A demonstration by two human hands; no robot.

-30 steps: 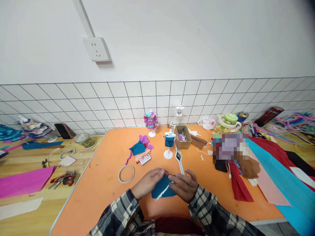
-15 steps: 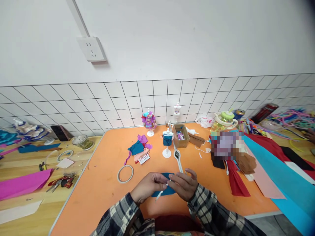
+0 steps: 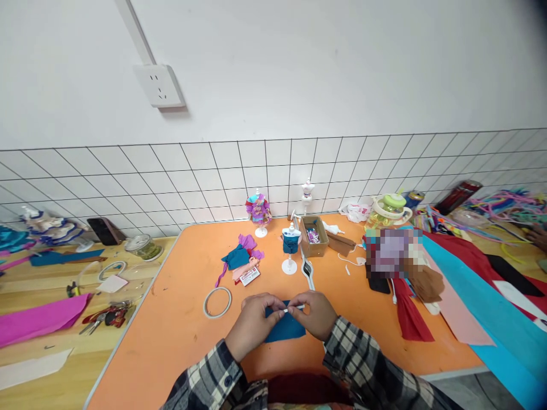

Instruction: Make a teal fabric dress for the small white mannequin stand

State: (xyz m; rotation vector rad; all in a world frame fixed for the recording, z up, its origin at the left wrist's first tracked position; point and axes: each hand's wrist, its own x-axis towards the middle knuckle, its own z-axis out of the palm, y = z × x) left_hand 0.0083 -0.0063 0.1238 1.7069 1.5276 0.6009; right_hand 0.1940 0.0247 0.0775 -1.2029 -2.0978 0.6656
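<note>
My left hand (image 3: 255, 320) and my right hand (image 3: 317, 316) meet in front of me, thumbs and fingers pinched on a thin white strip of tape (image 3: 300, 307). It lies roughly level between the fingertips, along the upper part of a dark blue piece of crepe paper or cloth (image 3: 287, 330) on the orange table. Fingers cover part of the strip and the piece's upper edge. Left of my hands lies a roll of tape (image 3: 205, 307). Beyond them stands a small white dress form (image 3: 289, 265) wrapped in dark blue.
Behind are a doll-sized dressed form (image 3: 258, 212), a bare white form (image 3: 306, 196) and a cardboard box (image 3: 315, 249). Coloured scraps (image 3: 236, 258) lie left of centre. At right are a teapot (image 3: 390, 212), red material (image 3: 411, 319) and long blue sheets (image 3: 478, 302).
Both hands have come down onto the blue piece. The strip hung slanting from my fingers before; now it lies nearly level between both pinches.
</note>
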